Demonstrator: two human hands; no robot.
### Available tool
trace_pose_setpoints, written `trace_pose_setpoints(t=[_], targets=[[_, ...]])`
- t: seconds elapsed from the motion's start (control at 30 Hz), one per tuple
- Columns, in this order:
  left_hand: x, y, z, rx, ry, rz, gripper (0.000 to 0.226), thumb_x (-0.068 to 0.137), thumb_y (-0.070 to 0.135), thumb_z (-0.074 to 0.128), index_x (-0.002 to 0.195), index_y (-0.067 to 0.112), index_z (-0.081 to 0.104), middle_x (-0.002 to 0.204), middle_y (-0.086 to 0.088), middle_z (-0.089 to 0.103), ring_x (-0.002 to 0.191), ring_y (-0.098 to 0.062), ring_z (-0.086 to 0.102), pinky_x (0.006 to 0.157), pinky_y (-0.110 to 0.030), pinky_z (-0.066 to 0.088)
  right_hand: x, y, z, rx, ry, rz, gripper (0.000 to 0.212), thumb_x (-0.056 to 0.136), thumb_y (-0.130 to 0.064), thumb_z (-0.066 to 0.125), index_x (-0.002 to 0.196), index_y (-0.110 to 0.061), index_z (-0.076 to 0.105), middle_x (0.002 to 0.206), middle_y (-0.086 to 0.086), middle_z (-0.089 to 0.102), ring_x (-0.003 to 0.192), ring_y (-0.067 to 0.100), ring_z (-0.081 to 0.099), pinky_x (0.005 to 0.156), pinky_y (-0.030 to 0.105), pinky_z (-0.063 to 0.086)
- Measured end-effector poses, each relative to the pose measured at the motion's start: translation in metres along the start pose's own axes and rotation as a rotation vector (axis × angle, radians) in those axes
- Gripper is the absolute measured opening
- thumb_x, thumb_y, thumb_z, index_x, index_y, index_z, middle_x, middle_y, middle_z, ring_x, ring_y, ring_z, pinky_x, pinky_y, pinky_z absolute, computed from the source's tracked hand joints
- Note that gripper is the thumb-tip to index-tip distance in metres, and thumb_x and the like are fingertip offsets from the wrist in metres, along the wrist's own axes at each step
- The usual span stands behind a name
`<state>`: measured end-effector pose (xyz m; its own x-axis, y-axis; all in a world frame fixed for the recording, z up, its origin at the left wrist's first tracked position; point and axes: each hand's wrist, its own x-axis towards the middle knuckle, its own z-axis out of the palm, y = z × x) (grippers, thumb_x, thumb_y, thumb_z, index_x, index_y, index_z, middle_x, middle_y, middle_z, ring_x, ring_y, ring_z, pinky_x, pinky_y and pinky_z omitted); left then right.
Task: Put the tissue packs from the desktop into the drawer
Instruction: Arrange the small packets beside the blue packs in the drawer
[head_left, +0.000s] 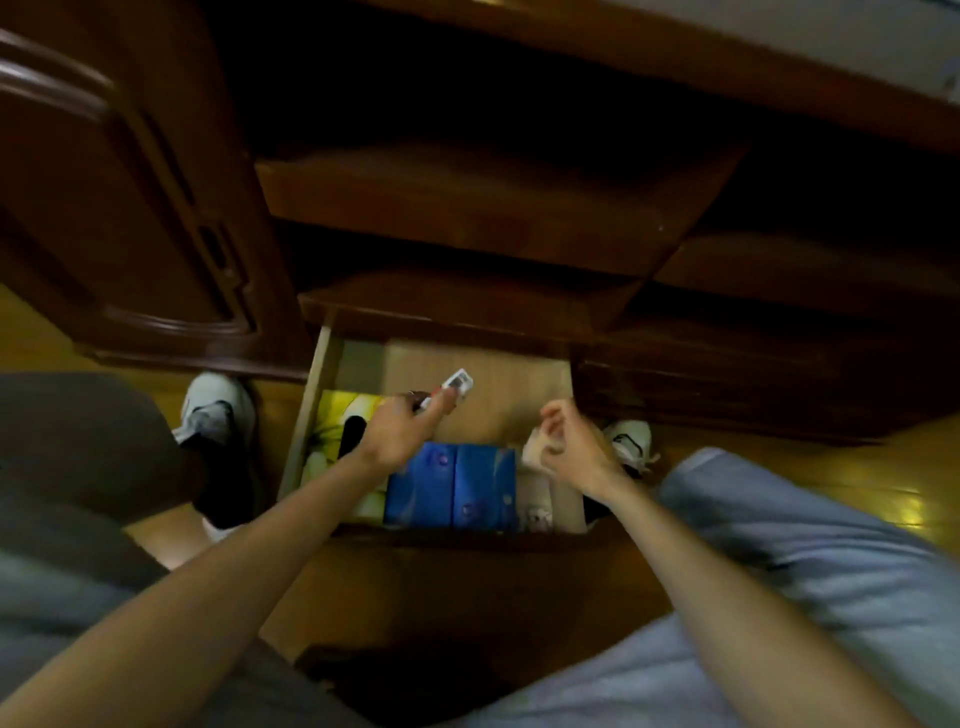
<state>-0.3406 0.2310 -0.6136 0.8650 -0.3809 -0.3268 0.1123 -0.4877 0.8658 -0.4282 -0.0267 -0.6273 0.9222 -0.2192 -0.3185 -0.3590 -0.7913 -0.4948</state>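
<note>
Blue tissue packs (453, 486) lie side by side at the near end of the open wooden drawer (519, 384). Above them, the left hand (402, 431) pinches a small white object (451, 388); the right hand (569, 441) hovers, fingers loosely curled, holding nothing.

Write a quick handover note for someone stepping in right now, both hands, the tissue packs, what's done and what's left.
Left hand: holding a small white object over the open drawer; what it is I cannot tell.
Right hand: over the drawer's right side, fingers curled, holding nothing visible.
Two blue tissue packs lie side by side at the drawer's front.
Done: those two are in.
Left: check the desktop, out of view, for more packs; the drawer is not yet closed.
</note>
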Motion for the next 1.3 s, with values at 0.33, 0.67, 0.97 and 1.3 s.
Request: trace_pose_setpoints(t=[0.33, 0.67, 0.97, 1.3], targets=[[0.009, -0.032, 0.013, -0.010, -0.073, -0.145, 0.076, 0.076, 0.084, 0.050, 0.095, 0.014, 0.071, 0.093, -0.019, 0.073, 0.068, -0.023, 0.060, 0.060, -0.038, 0.046, 0.026, 0.021, 0.041, -0.671, -0.374, -0.215, 0.044, 0.089, -0.046, 0.061, 0.131, -0.031, 0.060, 0.133, -0.007, 0.064, 0.138, 0.017, 0.045, 0.123, 0.052, -0.002], [0.013, -0.037, 0.031, -0.032, -0.134, -0.165, 0.072, 0.083, 0.079, 0.050, 0.102, 0.012, 0.071, 0.094, -0.018, 0.073, 0.089, -0.034, 0.071, 0.084, -0.053, 0.055, 0.011, 0.018, 0.046, -0.994, -0.462, -0.215, 0.045, 0.083, -0.065, 0.064, 0.105, -0.027, 0.071, 0.111, -0.006, 0.071, 0.127, 0.023, 0.053, 0.117, 0.062, -0.010], [0.010, -0.041, 0.032, -0.070, -0.112, -0.192, 0.057, 0.084, 0.076, 0.052, 0.105, 0.025, 0.067, 0.090, 0.001, 0.074, 0.092, -0.019, 0.070, 0.086, -0.040, 0.053, 0.025, 0.023, 0.021, -0.664, -0.101, -0.106, 0.043, 0.096, -0.040, 0.054, 0.136, -0.027, 0.045, 0.101, -0.001, 0.073, 0.125, 0.021, 0.057, 0.124, 0.053, -0.006], [0.012, -0.045, 0.035, -0.028, -0.160, -0.164, 0.059, 0.082, 0.077, 0.053, 0.108, 0.025, 0.064, 0.097, -0.008, 0.074, 0.094, -0.027, 0.070, 0.078, -0.039, 0.056, 0.005, 0.024, 0.022, -0.623, -0.294, -0.110, 0.024, 0.091, -0.027, 0.070, 0.114, -0.034, 0.065, 0.110, -0.010, 0.069, 0.135, 0.015, 0.048, 0.120, 0.058, -0.019]])
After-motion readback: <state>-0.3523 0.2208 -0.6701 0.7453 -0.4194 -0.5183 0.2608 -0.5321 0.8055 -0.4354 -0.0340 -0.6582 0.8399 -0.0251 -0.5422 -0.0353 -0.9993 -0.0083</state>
